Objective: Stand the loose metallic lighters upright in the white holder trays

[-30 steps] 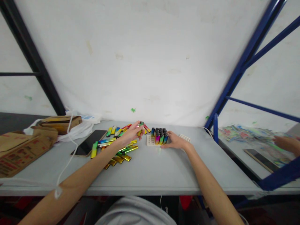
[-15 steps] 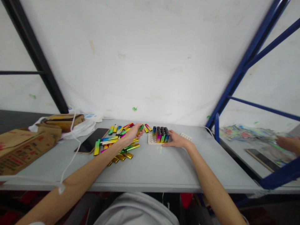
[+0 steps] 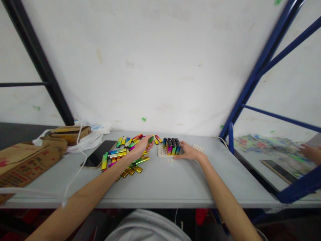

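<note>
White wall (image 3: 160, 67) behind the bench, possibly painted board or a hung sheet, hard to tell. Scuffed, with a few green specks. Grey table (image 3: 163, 190) butts up against it; matte top, even diffuse light, soft shadows only. Black steel upright (image 3: 37, 60) slants across the left, with a horizontal crossbar (image 3: 20, 84) off it. Blue steel frame (image 3: 260, 67) with diagonal braces on the right separates a second table (image 3: 250, 157). Floor under the front edge is dark and mostly hidden.

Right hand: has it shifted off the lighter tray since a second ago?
No. The right hand rests against the right side of the white tray, just as in the earlier pictures; only the camera view has drifted slightly.
</note>
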Demonstrator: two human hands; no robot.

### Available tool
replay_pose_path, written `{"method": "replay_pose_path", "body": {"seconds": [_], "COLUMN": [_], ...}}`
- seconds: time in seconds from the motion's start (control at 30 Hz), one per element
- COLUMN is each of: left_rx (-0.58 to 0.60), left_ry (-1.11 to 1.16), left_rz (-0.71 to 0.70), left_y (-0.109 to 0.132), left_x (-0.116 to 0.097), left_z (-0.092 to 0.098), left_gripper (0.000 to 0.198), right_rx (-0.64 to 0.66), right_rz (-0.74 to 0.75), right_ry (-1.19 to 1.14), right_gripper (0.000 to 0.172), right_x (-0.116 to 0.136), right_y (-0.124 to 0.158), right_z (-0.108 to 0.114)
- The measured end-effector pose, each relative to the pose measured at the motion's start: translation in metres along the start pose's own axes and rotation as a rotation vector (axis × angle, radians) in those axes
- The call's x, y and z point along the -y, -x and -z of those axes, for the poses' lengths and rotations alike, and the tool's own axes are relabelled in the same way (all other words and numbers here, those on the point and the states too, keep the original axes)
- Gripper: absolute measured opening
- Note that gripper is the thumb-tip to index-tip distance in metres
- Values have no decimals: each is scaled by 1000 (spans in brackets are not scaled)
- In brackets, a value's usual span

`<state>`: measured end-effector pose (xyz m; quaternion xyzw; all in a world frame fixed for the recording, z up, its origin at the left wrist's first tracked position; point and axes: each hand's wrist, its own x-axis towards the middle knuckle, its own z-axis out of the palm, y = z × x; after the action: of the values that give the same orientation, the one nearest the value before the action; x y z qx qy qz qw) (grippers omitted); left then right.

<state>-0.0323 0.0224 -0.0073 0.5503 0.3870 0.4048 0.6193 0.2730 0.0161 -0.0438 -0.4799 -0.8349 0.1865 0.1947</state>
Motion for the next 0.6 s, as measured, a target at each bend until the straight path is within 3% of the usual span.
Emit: {"method": "replay_pose_path", "body": {"seconds": [0.2,0.4,0.6], "left_rx": [-24,56,62], "left_ry": [-12,21,-264], "left_rz": [-8,-13,-329], "left_y": [-2,0,5], "left_x": [3,5,3], "left_z": [3,-8,-20], "left_gripper": [33,38,34], "right_rx": [-12,-21,-23], "right_rz": [0,34,55], "right_ry": [-14,-23,-10], "right_gripper": [96,86,84], "right_x": [-1,-5,-11], "right_y": [0,-1,-4], "right_z": [0,-2,-3]}}
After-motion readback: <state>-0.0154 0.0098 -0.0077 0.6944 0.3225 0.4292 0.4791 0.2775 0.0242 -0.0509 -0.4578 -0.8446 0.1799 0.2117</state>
